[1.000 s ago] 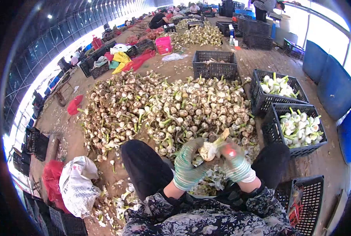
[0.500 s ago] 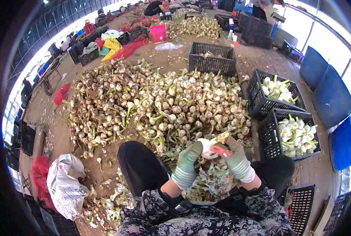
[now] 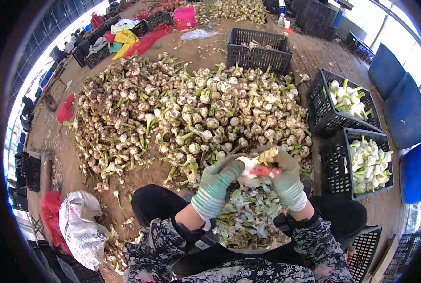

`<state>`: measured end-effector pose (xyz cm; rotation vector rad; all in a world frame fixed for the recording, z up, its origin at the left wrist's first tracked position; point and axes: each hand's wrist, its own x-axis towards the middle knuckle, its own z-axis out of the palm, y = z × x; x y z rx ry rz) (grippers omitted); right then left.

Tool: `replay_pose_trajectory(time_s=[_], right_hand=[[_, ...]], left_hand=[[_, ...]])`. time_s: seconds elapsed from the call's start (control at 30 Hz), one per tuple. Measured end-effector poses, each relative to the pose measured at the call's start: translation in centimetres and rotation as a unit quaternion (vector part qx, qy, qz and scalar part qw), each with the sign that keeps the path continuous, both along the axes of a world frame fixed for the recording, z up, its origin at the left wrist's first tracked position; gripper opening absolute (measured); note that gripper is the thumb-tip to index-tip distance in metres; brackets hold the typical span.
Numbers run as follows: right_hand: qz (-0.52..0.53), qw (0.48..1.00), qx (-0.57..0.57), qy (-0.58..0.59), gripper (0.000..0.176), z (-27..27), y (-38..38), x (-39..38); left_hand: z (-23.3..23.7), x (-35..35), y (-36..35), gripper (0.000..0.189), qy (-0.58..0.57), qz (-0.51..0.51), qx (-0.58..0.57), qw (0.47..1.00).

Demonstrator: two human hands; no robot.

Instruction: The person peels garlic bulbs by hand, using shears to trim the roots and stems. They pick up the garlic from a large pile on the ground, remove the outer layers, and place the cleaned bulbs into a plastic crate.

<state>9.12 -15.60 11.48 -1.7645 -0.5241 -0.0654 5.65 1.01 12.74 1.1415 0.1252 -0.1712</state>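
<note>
My left hand (image 3: 215,185), in a white and green work glove, is closed around a whitish garlic bulb (image 3: 248,166). My right hand (image 3: 286,183), gloved the same way, grips a small red-handled tool (image 3: 265,171) whose working end I cannot make out. The red part lies against the bulb. A tan root or stem end (image 3: 268,155) juts up beside my right fingers. Below both hands, between my knees, is a heap of loose garlic skins and leaf scraps (image 3: 250,214). A large pile of untrimmed garlic (image 3: 205,111) spreads out just in front.
Two black crates of cleaned white garlic (image 3: 330,162) (image 3: 316,113) stand at the right. Another black crate (image 3: 257,56) sits behind the pile. A white sack (image 3: 81,231) and red netting (image 3: 52,217) lie at the left. Blue panels (image 3: 416,172) line the right side.
The view has tilted down and shifted, so the pile sits higher in it. My left fingers have shifted on the bulb, and both hands stay together around it.
</note>
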Motion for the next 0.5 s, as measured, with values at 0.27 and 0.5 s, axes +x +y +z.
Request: replay_pose_trajectory(time_s=[0.27,0.5], right_hand=[[-0.083,0.955,0.197,0.207,0.021,-2.6,3.1,2.2],[-0.047,0.898,0.207,0.386,0.028,-6.0,0.5,2.6]], left_hand=[[-4.3,2.9,-1.1,0.037,0.035,0.133,-0.018,0.99],[-4.4,3.2,0.8,0.055,0.01,-0.075,0.03,0.997]])
